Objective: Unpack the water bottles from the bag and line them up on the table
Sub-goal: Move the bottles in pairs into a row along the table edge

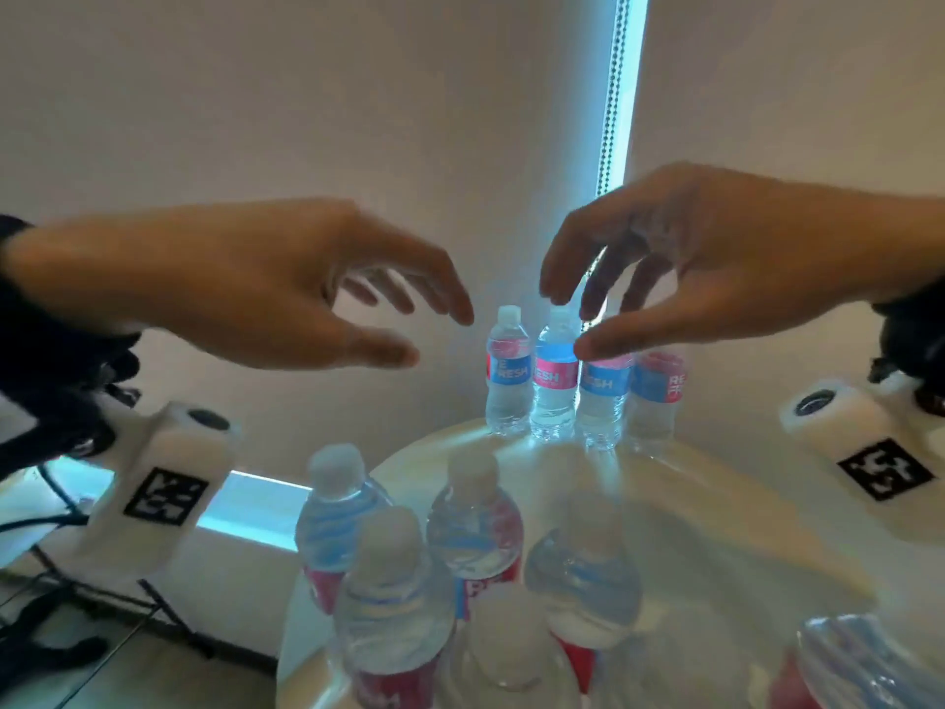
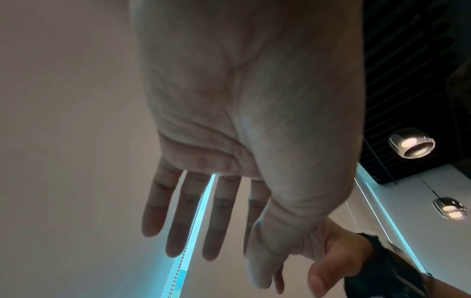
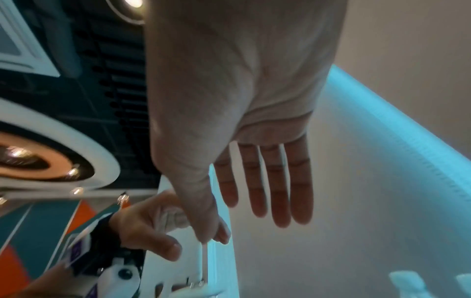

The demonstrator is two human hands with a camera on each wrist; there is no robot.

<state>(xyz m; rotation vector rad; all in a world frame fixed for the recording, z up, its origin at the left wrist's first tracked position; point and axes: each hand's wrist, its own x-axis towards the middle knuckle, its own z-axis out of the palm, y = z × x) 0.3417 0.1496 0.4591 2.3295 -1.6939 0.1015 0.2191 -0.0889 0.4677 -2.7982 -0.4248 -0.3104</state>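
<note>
The left hand hangs in the air, spread wide with loose fingers. It holds nothing and touches nothing. The right hand is also spread, with its fingers bent a little. Its fingertips float just above the caps in the row of four bottles, and it does not seem to grip any of them.

That row stands far from the person, under the right hand and to the right of the left hand, at the back edge of the round desk. Below both hands, near the person, a bunch of more bottles stands close together. They are not in the line yet. Under the right wrist lies some crinkly clear plastic, maybe the bag.

To do this step well, I think each hand should come down to the near bunch and take one bottle by its middle. Set it upright just beside the row's end, softly, so none tip over.
</note>
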